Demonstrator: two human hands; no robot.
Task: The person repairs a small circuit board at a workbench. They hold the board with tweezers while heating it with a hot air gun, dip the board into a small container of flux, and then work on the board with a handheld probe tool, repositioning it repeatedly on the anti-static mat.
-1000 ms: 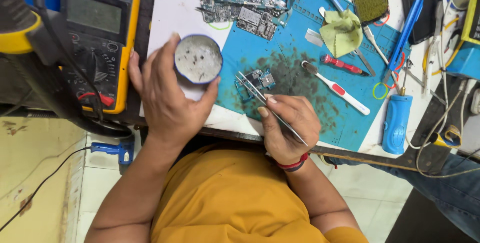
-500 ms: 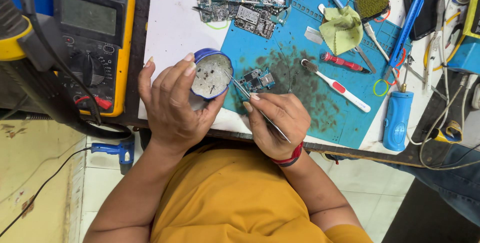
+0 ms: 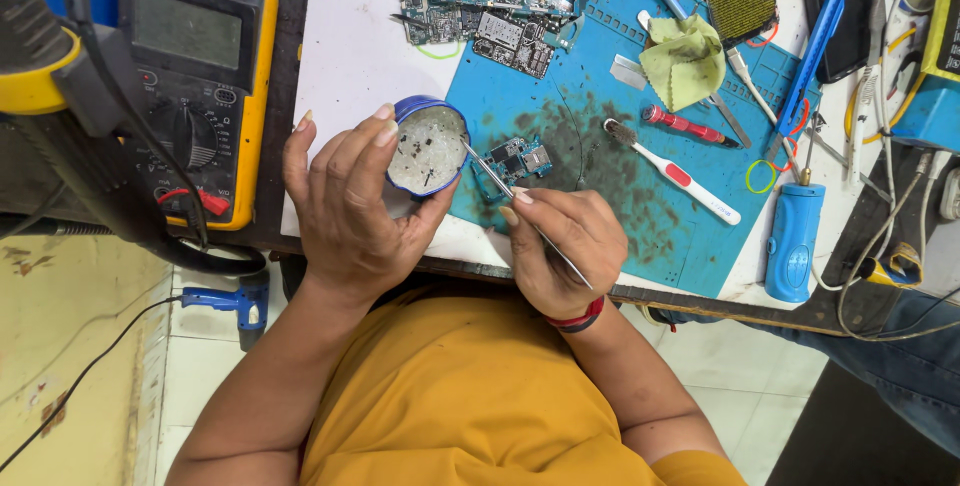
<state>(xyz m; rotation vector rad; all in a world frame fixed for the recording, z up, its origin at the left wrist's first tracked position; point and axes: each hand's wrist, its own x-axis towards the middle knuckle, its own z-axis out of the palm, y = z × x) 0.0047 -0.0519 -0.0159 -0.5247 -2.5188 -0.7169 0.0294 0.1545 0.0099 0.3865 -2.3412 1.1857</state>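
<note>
Left hand (image 3: 345, 211): we grip the round blue tin (image 3: 428, 149).
Right hand (image 3: 562, 246): we pinch tweezers (image 3: 510, 196), tips at the tin's rim.

From my seat I see a blue-walled round tin (image 3: 428, 149) with a whitish, dark-flecked filling, and silver tweezers (image 3: 525, 214). At two o'clock of it lies a blue work mat (image 3: 640, 246) smeared with dark stains, bearing a white toothbrush (image 3: 672, 171) with a red patch and a yellow-green cloth (image 3: 684, 59). At nine o'clock sits a yellow-and-grey multimeter (image 3: 200, 66). My shirt (image 3: 460, 396) is mustard yellow; the wristband (image 3: 574, 321) red.
</note>
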